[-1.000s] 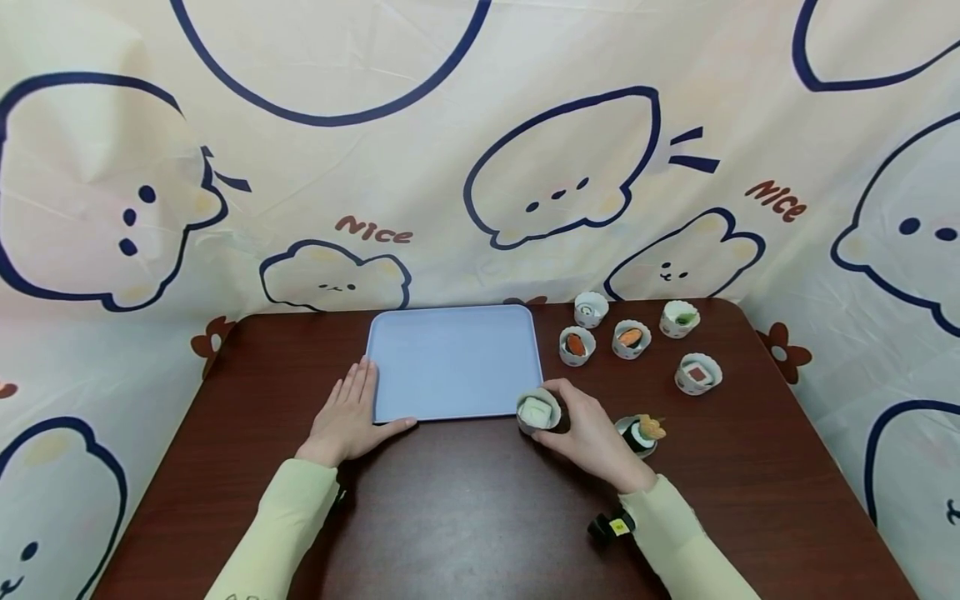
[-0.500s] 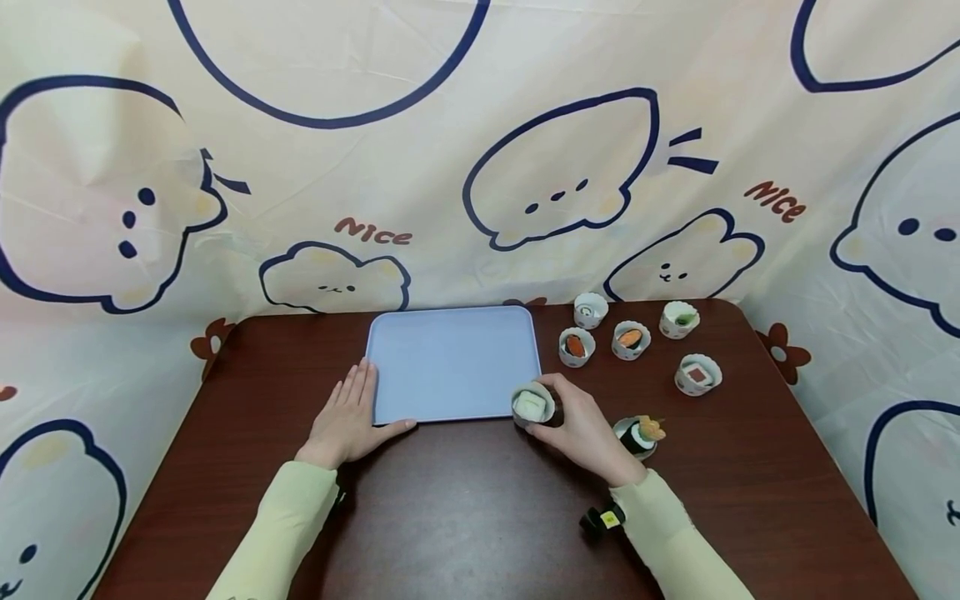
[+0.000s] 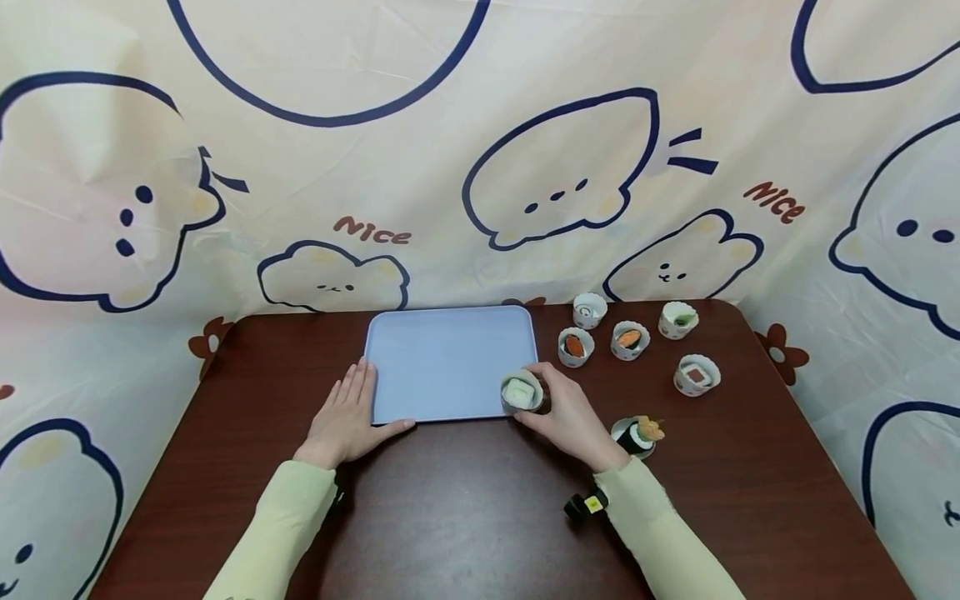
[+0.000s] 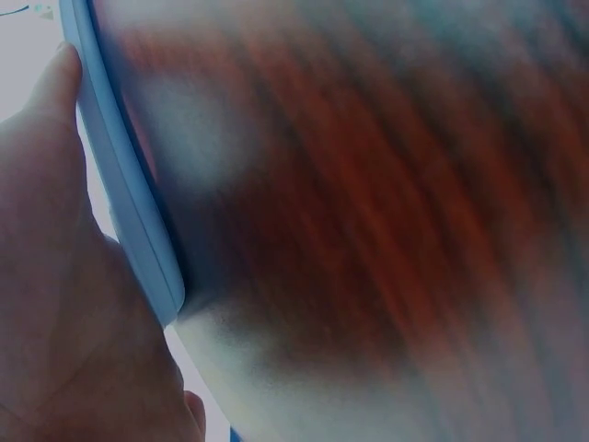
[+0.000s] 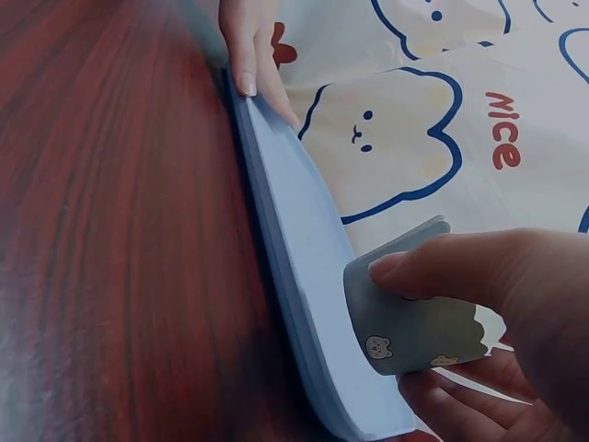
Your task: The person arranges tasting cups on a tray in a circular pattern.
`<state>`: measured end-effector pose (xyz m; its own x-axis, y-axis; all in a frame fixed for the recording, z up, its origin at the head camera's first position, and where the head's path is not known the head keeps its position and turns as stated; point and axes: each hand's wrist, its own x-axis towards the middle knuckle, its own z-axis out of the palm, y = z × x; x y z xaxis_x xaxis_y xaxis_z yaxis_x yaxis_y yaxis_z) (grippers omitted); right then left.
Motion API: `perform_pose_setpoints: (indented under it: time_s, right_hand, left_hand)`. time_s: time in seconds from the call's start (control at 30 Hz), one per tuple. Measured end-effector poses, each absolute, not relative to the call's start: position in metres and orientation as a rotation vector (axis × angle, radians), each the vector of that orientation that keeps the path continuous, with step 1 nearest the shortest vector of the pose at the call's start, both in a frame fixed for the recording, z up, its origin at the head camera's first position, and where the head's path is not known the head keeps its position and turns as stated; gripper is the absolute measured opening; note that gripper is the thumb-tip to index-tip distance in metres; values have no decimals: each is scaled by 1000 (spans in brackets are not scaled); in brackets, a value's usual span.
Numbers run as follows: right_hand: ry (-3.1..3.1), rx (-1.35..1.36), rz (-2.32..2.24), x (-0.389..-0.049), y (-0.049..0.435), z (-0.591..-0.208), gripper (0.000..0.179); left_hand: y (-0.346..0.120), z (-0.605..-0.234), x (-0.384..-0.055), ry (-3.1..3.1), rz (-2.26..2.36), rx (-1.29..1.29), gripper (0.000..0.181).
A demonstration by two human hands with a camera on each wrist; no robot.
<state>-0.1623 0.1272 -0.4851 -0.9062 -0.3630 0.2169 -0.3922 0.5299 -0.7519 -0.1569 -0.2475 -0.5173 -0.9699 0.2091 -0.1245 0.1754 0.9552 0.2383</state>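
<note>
My right hand [image 3: 576, 421] grips a small paper baking cup [image 3: 512, 403] by its side, thumb on the near wall. A pale green-white piece lies inside the cup. The cup is over the near right corner of the blue tray [image 3: 442, 358]; whether it touches the tray I cannot tell. In the right wrist view, little bear faces show on the cup wall [image 5: 414, 322]. My left hand [image 3: 345, 421] lies with straight fingers along the tray's left edge, its thumb at the near left corner. The left wrist view shows this hand [image 4: 64, 267] against the tray rim [image 4: 138, 212].
Several more paper cups stand at the right: with sushi-like pieces [image 3: 573, 346], [image 3: 631, 337] cup, a white roll cup [image 3: 590, 311], a green-topped cup [image 3: 678, 320] and a brown-square cup [image 3: 697, 375]. A tilted cup [image 3: 637, 436] with a fried-shrimp-like piece lies nearer, on the dark wooden table [image 3: 450, 517].
My right hand has carried the paper cup left and away from me, from beside the tray's near right corner to over it. The left hand has stayed in place.
</note>
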Motion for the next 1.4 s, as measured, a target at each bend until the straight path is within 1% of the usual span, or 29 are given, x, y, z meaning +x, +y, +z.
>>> perform_pose_setpoints:
  time_s: [0.4, 0.83, 0.93, 1.17, 1.4]
  right_hand:
    - [-2737, 629, 1342, -176, 115, -478, 61]
    - [-2728, 641, 1343, -190, 100, -476, 63]
    - [-2717, 653, 1348, -192, 98, -476, 63]
    - [-2718, 642, 1366, -198, 94, -477, 62]
    - [-2731, 625, 1370, -202, 90, -478, 62]
  left_hand:
    - [-248, -520, -158, 2965, 335, 296, 130]
    - [-239, -501, -149, 2997, 375, 297, 122]
    - [-240, -502, -149, 3004, 366, 300, 122]
    - [-248, -517, -156, 2973, 330, 299, 130]
    - [-248, -518, -157, 2967, 325, 294, 132]
